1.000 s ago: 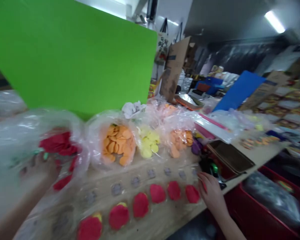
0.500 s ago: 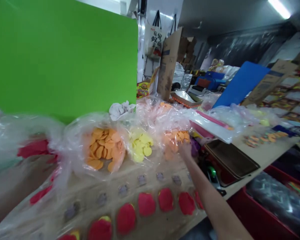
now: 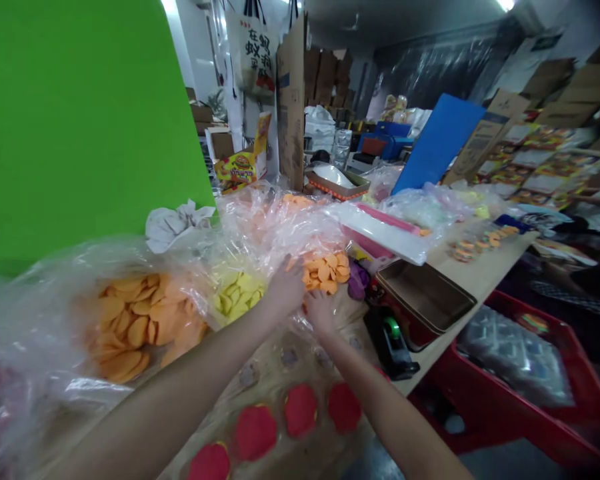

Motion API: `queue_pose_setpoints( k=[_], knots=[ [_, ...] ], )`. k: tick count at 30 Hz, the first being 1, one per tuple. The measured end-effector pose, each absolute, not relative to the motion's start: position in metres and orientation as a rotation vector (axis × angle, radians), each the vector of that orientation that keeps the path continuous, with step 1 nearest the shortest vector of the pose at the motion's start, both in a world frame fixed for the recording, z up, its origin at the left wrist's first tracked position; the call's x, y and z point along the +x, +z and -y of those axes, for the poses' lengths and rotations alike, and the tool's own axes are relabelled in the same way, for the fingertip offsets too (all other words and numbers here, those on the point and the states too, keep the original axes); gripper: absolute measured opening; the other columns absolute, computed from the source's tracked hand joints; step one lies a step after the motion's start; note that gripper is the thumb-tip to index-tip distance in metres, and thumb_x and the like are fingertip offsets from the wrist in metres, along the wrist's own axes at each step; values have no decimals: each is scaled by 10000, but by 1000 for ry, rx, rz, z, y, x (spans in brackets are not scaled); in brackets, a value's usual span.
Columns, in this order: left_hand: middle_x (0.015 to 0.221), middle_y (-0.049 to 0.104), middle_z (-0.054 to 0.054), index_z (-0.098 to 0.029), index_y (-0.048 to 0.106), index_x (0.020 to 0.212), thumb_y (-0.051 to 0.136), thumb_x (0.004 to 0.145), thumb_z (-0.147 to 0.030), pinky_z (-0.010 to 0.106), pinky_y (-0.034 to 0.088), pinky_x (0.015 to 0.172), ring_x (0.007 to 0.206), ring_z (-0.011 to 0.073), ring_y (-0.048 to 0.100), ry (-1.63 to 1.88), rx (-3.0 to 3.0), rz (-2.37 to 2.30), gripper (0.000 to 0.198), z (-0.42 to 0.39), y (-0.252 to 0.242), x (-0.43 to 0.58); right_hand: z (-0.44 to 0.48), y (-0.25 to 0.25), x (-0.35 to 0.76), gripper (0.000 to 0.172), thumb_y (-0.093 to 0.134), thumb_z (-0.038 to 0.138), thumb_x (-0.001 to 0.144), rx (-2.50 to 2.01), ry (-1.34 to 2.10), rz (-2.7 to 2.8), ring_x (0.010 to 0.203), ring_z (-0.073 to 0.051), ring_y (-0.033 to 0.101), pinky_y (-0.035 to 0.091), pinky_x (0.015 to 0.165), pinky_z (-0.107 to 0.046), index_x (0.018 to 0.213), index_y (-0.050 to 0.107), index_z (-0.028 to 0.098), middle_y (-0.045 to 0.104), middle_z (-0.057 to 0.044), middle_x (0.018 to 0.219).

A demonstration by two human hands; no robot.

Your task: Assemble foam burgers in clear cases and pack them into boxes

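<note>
Both my hands are at a clear plastic bag (image 3: 307, 233) of orange foam-like discs (image 3: 327, 270). At its left side, my left hand (image 3: 289, 285) appears closed on the plastic; part of the fingers is blurred. My right hand (image 3: 321, 312) is at the near rim, its fingertips close to the lowest discs. Whether those fingers grip the plastic cannot be made out. Thin yellow discs (image 3: 239, 293) lie in a bag left of my left hand. Larger orange discs (image 3: 130, 327) fill another bag farther left. Red rounded pieces (image 3: 256, 432) with yellow edges lie in a row below my arms.
A black tape dispenser (image 3: 391, 340) and an open brown tin (image 3: 427, 293) stand at the right, beside a purple piece (image 3: 359, 280). A green panel (image 3: 75, 133) rises at the left. A red crate (image 3: 510, 417) sits below the table edge.
My left hand has moved right, from the bag of red pieces to the bag of orange discs. My right hand has drawn back from among the discs to the near rim. The view has turned right.
</note>
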State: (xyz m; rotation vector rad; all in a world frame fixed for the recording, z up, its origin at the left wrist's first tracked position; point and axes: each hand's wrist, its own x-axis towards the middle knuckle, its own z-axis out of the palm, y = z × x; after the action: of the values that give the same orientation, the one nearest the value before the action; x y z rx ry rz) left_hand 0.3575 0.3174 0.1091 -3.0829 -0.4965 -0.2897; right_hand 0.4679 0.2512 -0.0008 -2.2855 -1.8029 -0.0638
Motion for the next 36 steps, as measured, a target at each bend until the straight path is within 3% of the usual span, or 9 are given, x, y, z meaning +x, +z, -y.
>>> queue_pose_setpoints(
  k=[3,6,8,12,16,19,23,28,36],
  knots=[
    [1035,662,132,-161,694,747,485,678,-32,549,107,1069,1270,288,353,-284,-3011,604,255,-354,84,346,-256,1,500,476,443,240,836,-2269,-127,1789,1221,-290,348,293,973,-451,1305,403,168,425,-154,1315],
    [1104,627,143,-155,687,793,463,730,-64,536,131,1072,1293,265,322,-315,-2935,566,250,-368,71,325,-278,-2,521,804,601,475,720,-2089,-107,2085,1334,-329,128,157,1041,-498,1395,243,227,201,-99,1465],
    [1123,614,137,-156,680,819,462,752,-88,521,134,1079,1293,250,324,-318,-2888,543,238,-370,68,319,-297,-6,524,897,604,585,673,-2033,-52,2217,1340,-338,107,103,1052,-515,1398,237,206,184,-117,1469],
    [1122,606,120,-166,667,838,492,765,-148,512,140,1083,1279,244,343,-309,-2875,541,190,-375,65,317,-306,-19,513,711,486,582,779,-1979,-35,2291,1340,-302,144,101,1061,-488,1350,344,182,223,-144,1452],
    [1112,603,134,-153,667,836,508,765,-149,497,116,1094,1258,252,369,-332,-2879,535,174,-375,61,318,-279,-25,503,565,455,489,839,-2010,-28,2180,1273,-293,283,251,1010,-425,1287,421,145,350,-180,1358],
    [1109,596,162,-122,667,842,479,767,-91,497,99,1094,1265,267,356,-430,-2895,529,205,-368,57,323,-272,-21,503,642,525,500,793,-2038,113,2107,1154,-266,403,329,943,-387,1330,354,193,428,-148,1254],
    [1116,596,143,-146,658,867,467,766,-79,511,134,1078,1269,277,344,-491,-2981,561,226,-357,59,327,-283,-16,500,788,665,502,659,-2133,269,2017,1164,-290,376,329,930,-404,1330,348,239,382,-134,1285],
    [1098,600,131,-152,647,884,471,776,-100,480,157,1079,1220,274,398,-411,-2952,591,213,-346,63,315,-272,-22,483,522,627,387,738,-2174,314,1863,1098,-298,433,342,892,-436,1207,482,211,453,-156,1203],
    [1081,615,91,-192,641,884,480,809,-163,436,267,1019,1114,235,480,-779,-3264,702,181,-308,78,314,-272,-21,484,396,676,247,653,-1951,605,1423,943,-227,553,430,817,-335,1034,589,181,609,-86,992]
  ],
)
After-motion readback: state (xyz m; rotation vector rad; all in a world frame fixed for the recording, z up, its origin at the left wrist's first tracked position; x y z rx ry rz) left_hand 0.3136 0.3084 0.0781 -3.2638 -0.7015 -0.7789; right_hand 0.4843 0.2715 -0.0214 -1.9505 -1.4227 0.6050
